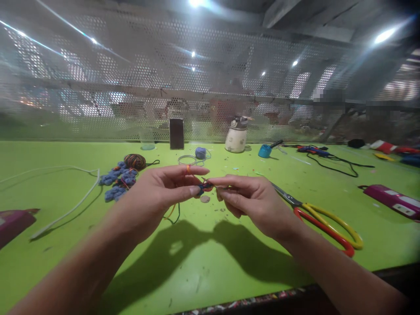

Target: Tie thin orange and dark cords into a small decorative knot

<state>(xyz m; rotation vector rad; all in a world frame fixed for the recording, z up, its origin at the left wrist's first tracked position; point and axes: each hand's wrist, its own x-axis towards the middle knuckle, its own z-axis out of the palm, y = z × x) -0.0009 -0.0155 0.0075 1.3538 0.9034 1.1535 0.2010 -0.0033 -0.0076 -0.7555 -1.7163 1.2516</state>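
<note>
My left hand (164, 186) pinches a small multicoloured crochet piece (206, 187) between thumb and fingers, above the middle of the table. A strand of orange yarn (188, 169) loops over its raised index finger. From the right, my right hand (251, 194) closes on a thin crochet hook (226, 188), whose tip meets the piece; most of the hook is hidden by the fingers. Loose yarn tails (173, 214) hang below my left hand. Beyond that wrist lie a ball of dark striped yarn (134, 161) and blue crocheted flowers (114, 180).
Large scissors (323, 218) with red and yellow handles lie beside my right forearm. Further back are a phone (176, 134), a blue yarn ball (200, 152), a cream bottle (236, 136) and a blue pot (264, 151). Purple power strips (390, 200) and a white cable (77, 205) flank the work area.
</note>
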